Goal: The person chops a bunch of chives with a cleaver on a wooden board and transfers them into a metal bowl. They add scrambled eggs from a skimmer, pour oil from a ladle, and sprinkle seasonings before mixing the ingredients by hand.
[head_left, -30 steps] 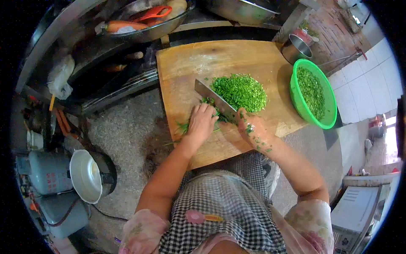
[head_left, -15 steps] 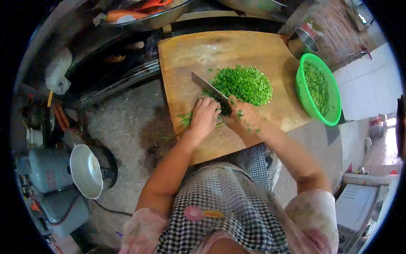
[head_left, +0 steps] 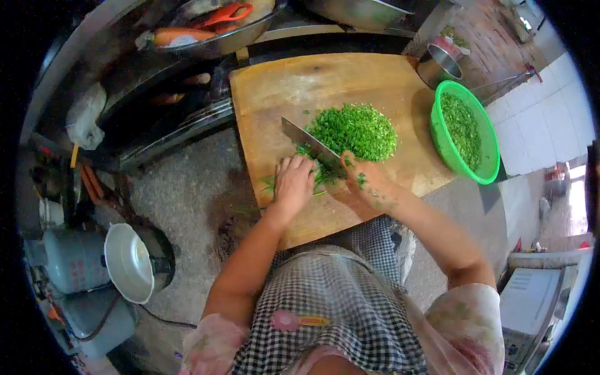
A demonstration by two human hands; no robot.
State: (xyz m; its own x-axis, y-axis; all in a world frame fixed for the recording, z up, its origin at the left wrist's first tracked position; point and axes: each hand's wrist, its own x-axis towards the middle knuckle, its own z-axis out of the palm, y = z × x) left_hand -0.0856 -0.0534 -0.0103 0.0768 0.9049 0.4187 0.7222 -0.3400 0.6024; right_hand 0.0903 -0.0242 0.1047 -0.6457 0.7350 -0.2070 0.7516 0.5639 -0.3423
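My left hand (head_left: 295, 182) is closed over a bunch of thin green stalks, probably chives, pressing it to the wooden cutting board (head_left: 284, 78). A few uncut stalk ends (head_left: 267, 182) stick out to its left. My right hand (head_left: 369, 181), flecked with green bits, grips a cleaver; its handle is hidden in the fist. The cleaver's broad blade (head_left: 310, 141) points up and left, just beyond my left fingers. Loose cut pieces (head_left: 326, 174) lie between the hands. Past the blade sits a mound of finely chopped greens (head_left: 357, 128).
A green plastic basin (head_left: 440, 134) of chopped greens stands at the board's right, near a metal pot (head_left: 431, 74). Beyond the far edge is a metal bowl (head_left: 250, 39) with carrots and an orange-handled tool. A pale pot (head_left: 128, 262) stands lower left by grey cylinders (head_left: 75, 262).
My left hand has drawn back slightly to the lower left, away from the blade. More cut greens show between hand and cleaver. The whole view has shifted a little.
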